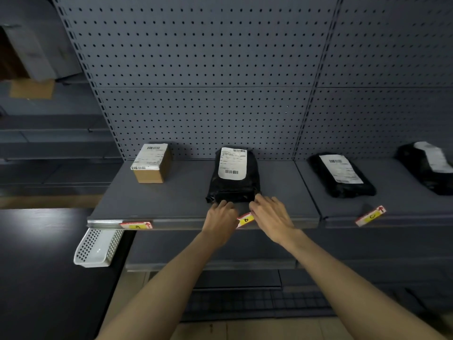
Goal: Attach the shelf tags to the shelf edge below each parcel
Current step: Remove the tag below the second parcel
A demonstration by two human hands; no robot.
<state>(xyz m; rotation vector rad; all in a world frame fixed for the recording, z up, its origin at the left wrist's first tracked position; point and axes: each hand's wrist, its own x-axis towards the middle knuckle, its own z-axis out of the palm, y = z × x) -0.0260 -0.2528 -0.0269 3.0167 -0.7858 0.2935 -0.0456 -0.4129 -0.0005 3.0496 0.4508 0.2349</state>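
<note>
A grey shelf [171, 204] carries a small cardboard box [152, 163], a black mailer bag [235, 175] and a second black bag [342, 175]. Tag A [136, 226] sits flat in the shelf edge below the box. Tag B [245, 220] lies tilted at the edge below the middle bag, between my two hands. My left hand [220, 217] holds its left end and my right hand [272, 214] holds its right end; the fingers of both reach up to the bag's front. Tag C [370, 215] rests tilted on the edge below the second black bag.
A third black bag [427, 165] lies at the far right. A white perforated basket [96, 246] sits tilted at the shelf's left corner over a dark table [36, 278]. Pegboard [208, 82] backs the shelf. A lower shelf [213, 263] runs below.
</note>
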